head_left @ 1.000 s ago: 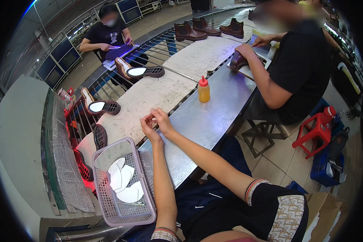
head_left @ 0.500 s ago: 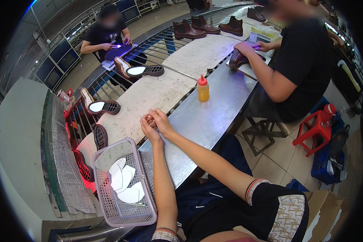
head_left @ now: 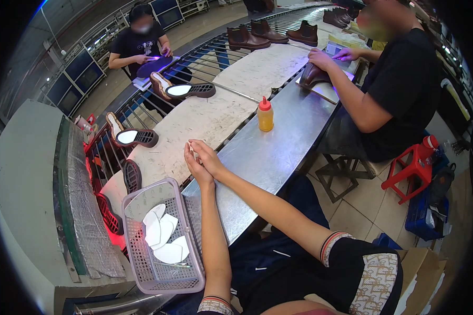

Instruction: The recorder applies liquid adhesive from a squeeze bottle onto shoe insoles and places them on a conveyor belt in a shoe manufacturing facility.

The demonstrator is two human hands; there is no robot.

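Side by side above the near edge of the pale conveyor mat, my left hand [head_left: 195, 167] and my right hand [head_left: 207, 157] lean together at the palms. Their fingers are stretched out and I see nothing held in them; the space between the palms is partly hidden. Left of my left forearm stands a lilac mesh basket [head_left: 196, 257] with several white cut pieces [head_left: 168, 252] inside. Beyond my hands, a sole with a white insert [head_left: 136, 138] lies against a brown boot. To the right, a yellow glue bottle with a red cap [head_left: 266, 116] stands upright on the metal table.
The metal table [head_left: 278, 152] runs alongside the roller conveyor [head_left: 215, 52]. Dark soles [head_left: 132, 176] lie near the basket, and brown boots [head_left: 247, 39] stand farther back. A co-worker [head_left: 399, 79] at right handles a boot; another [head_left: 142, 42] across the conveyor works on a sole. A red stool [head_left: 404, 173] stands right.
My fingers have straightened from a curled clasp, with the palms still together. The co-worker at right has shifted slightly right; the basket and bottle look unmoved.
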